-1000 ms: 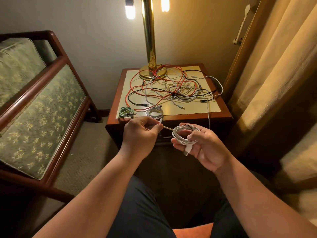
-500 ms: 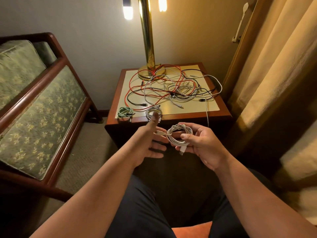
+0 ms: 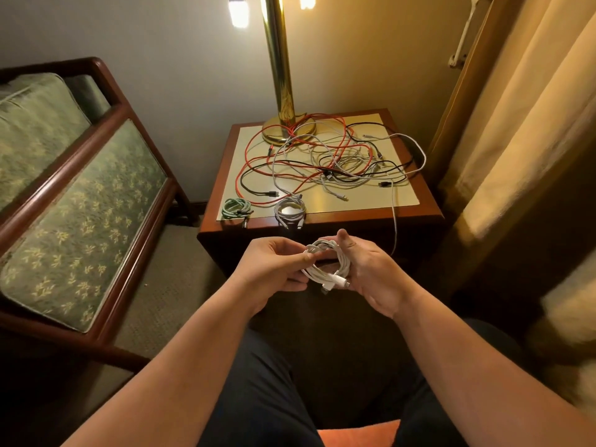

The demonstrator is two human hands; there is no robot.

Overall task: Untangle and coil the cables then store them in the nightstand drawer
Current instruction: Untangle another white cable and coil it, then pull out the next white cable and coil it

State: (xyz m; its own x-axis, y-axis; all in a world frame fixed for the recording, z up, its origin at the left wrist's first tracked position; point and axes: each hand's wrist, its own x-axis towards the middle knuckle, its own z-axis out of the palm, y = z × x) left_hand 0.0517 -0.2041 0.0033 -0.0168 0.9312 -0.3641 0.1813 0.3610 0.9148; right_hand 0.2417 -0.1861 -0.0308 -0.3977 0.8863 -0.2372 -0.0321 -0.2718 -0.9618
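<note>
The person is wearing dark trousers (image 3: 267,398), showing at the lower centre of the frame. The left forearm (image 3: 193,350), right forearm (image 3: 451,346), left hand (image 3: 274,269) and right hand (image 3: 371,275) are all showing bare.

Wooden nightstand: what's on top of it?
A brass lamp base, tangled red, black and white cables, a coiled green cable, a coiled white cable. The tangle hides anything beneath.

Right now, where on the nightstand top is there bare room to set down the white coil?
Bare: the front strip between the grey coil and the hanging white cable. Crowded: the tangle across middle and back.
</note>
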